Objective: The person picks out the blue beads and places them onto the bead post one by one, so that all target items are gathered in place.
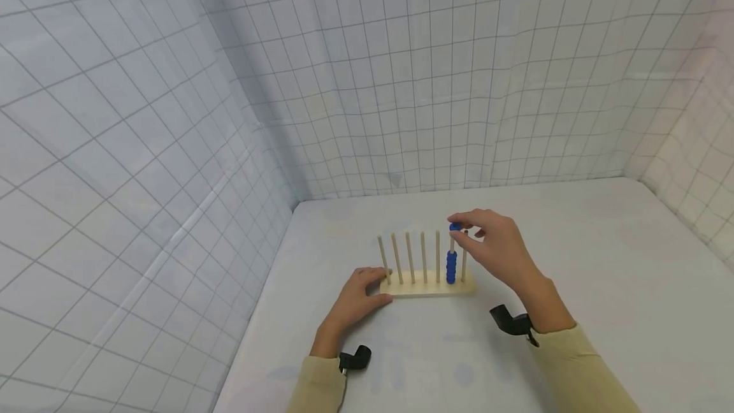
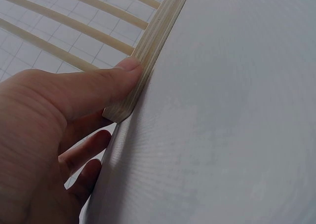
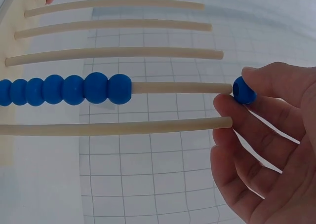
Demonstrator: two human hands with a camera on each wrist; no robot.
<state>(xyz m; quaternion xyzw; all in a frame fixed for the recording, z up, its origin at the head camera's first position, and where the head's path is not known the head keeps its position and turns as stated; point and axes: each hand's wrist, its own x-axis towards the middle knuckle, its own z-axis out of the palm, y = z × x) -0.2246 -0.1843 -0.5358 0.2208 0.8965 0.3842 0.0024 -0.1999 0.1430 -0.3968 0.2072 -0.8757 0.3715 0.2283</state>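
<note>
A pale wooden base (image 1: 427, 290) with several upright pegs stands on the table in the head view. My left hand (image 1: 357, 297) grips its left end, thumb along the front edge (image 2: 143, 68) in the left wrist view. Between thumb and fingers, my right hand (image 1: 500, 246) pinches a blue bead (image 3: 248, 91). That bead is right at the tip of the second peg from the right (image 3: 182, 88), its hole facing the peg. Lower on the same peg, several blue beads (image 1: 451, 268) are stacked against the base. The other pegs carry no beads.
The white table (image 1: 436, 362) extends around the base. Grid-patterned white sheets (image 1: 401, 81) hang behind and along both sides. A black camera mount sits on each wrist, the right one (image 1: 510, 322) near the table's middle.
</note>
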